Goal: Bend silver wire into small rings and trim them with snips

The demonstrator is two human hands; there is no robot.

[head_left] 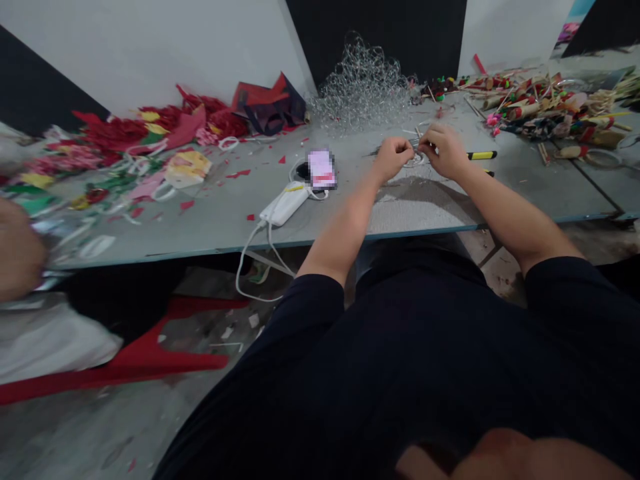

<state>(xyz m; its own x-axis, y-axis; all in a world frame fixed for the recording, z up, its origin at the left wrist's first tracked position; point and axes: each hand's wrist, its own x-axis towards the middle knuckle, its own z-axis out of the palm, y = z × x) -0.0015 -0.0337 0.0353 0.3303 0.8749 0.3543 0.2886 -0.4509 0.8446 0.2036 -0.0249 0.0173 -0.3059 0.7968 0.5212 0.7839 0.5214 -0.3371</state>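
Both my hands are closed over a small silvery wire ring (416, 159) on the grey table (210, 220). My left hand (393, 157) pinches its left side with curled fingers. My right hand (443, 150) pinches the right side, fingers pressed together near a thin wire end. Just behind them rises a heap of silvery wire rings (363, 87). A yellow-handled tool (481, 155) lies right beside my right hand.
A phone (321, 169) and white power bank (284, 204) with cables lie left of my hands. Red and coloured paper scraps (130, 143) cover the table's left. Colourful stick items (545, 107) pile at the right. Another person's arm (17, 250) is at far left, above a red seat (150, 360).
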